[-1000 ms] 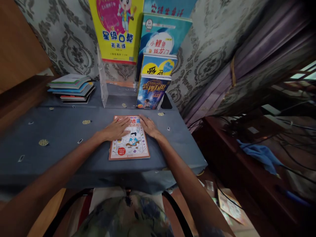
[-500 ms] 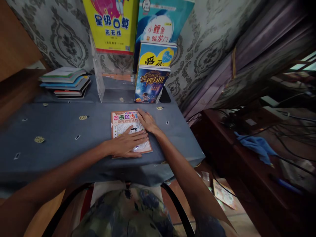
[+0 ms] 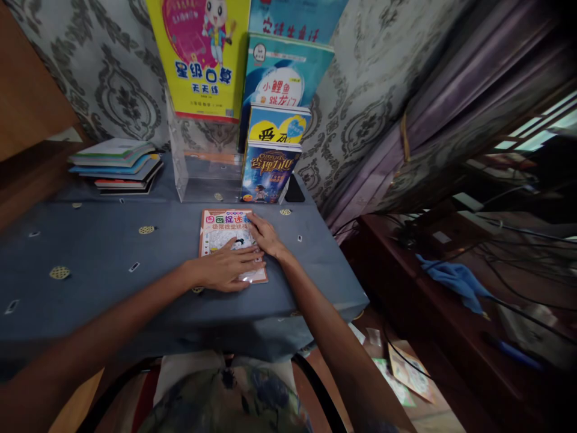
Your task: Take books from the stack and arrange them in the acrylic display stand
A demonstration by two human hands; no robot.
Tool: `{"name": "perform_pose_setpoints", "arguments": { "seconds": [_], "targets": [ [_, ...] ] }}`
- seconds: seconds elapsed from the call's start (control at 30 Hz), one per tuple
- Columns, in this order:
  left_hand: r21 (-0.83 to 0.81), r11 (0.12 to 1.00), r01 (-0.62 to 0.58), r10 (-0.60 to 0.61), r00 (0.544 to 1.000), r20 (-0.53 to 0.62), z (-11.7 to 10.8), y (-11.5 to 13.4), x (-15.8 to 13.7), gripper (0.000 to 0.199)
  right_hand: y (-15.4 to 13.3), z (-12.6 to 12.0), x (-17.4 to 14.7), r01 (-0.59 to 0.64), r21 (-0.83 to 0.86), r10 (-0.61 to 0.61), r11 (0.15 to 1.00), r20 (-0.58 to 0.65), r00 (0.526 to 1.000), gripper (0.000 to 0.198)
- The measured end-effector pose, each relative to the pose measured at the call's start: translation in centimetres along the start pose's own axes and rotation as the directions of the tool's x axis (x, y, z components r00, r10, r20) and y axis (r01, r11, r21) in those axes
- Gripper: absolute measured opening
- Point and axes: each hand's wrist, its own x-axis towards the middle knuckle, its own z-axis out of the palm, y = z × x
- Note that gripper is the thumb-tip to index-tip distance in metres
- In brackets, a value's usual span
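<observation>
A thin book [image 3: 225,227] with an orange border and colourful printed title lies shut on the dark cloth near the table's front. Flat across the lower half of its cover rests my left hand [image 3: 228,264], fingers stretched out and slightly spread. My right hand [image 3: 265,236] lies along the book's right edge, its fingertips on the upper right corner of the cover. Neither hand grips the book. Parts of the cover picture are hidden under the fingers.
Behind the book stands a clear plastic rack [image 3: 202,189] with a yellow workbook [image 3: 202,90] and several other books [image 3: 268,171]. A stack of books [image 3: 115,165] lies at the left back. A black phone [image 3: 295,189] sits beside the rack. Right of the table, a dark cabinet [image 3: 406,288] holds cables and a blue cloth [image 3: 455,279].
The view has tilted up, so more of the standing books shows and the table sits lower in the picture. Both hands stay on the book in nearly the same pose.
</observation>
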Motion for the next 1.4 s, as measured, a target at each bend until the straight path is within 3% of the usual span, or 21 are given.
{"name": "perform_pose_setpoints", "arguments": {
  "seconds": [0.2, 0.43, 0.6, 0.67, 0.77, 0.83, 0.93, 1.0, 1.07, 1.17, 1.27, 1.4],
  "targets": [
    [-0.036, 0.999, -0.02, 0.02, 1.0, -0.018, 0.4, 1.5, -0.5, 0.049, -0.1, 0.3, -0.1, -0.008, -0.028, 0.008, 1.0, 0.007, 1.0, 0.048],
    [0.008, 1.0, 0.009, -0.008, 1.0, -0.028, 1.5, 2.9, -0.9, 0.062, -0.5, 0.3, -0.2, 0.008, -0.089, -0.007, 0.996, 0.009, 1.0, 0.05],
    [-0.026, 0.996, 0.082, -0.084, 0.988, -0.13, 2.6, 2.3, -2.3, 0.045, -1.4, 0.3, -0.8, 0.018, -0.142, -0.016, 0.99, 0.013, 1.0, 0.053],
    [-0.033, 0.975, 0.22, -0.222, 0.949, -0.223, 3.0, 1.0, -3.3, 0.044, -1.6, 0.2, -0.9, 0.021, -0.159, -0.019, 0.987, 0.014, 1.0, 0.051],
    [-0.022, 0.887, 0.46, -0.436, 0.824, -0.361, 3.5, -1.0, -4.8, 0.048, -2.1, -0.2, -0.9, 0.022, -0.18, -0.022, 0.983, 0.0, 1.0, 0.048],
    [-0.018, 0.838, 0.545, -0.507, 0.768, -0.391, 3.6, -1.7, -5.3, 0.049, -3.1, -0.3, -1.2, 0.015, -0.206, -0.018, 0.978, -0.017, 1.0, 0.046],
    [-0.008, 0.807, 0.59, -0.55, 0.747, -0.374, 3.7, -1.8, -5.6, 0.05, -6.2, 0.6, -3.0, 0.054, -0.222, -0.059, 0.974, -0.015, 0.998, 0.046],
    [0.003, 0.785, 0.619, -0.575, 0.732, -0.365, 3.7, -1.5, -5.7, 0.051, -9.1, 2.2, -5.4, 0.169, -0.166, -0.166, 0.972, 0.03, 0.986, 0.051],
    [0.011, 0.77, 0.637, -0.594, 0.724, -0.351, 3.8, -1.4, -5.9, 0.054, -12.0, 4.3, -8.2, 0.284, -0.099, -0.278, 0.954, 0.071, 0.958, 0.066],
    [0.027, 0.77, 0.638, -0.591, 0.729, -0.346, 4.1, -1.5, -6.1, 0.052, -14.6, 6.7, -11.7, 0.3, -0.093, -0.294, 0.949, 0.078, 0.953, 0.087],
    [0.056, 0.767, 0.639, -0.578, 0.727, -0.371, 4.1, -1.3, -6.1, 0.05, -14.3, 7.0, -13.1, 0.271, -0.124, -0.261, 0.955, 0.09, 0.961, 0.088],
    [0.062, 0.762, 0.645, -0.575, 0.717, -0.395, 3.8, -0.9, -5.8, 0.051, -11.3, 5.0, -13.9, 0.22, -0.176, -0.211, 0.96, 0.066, 0.975, 0.081]
  ]
}}
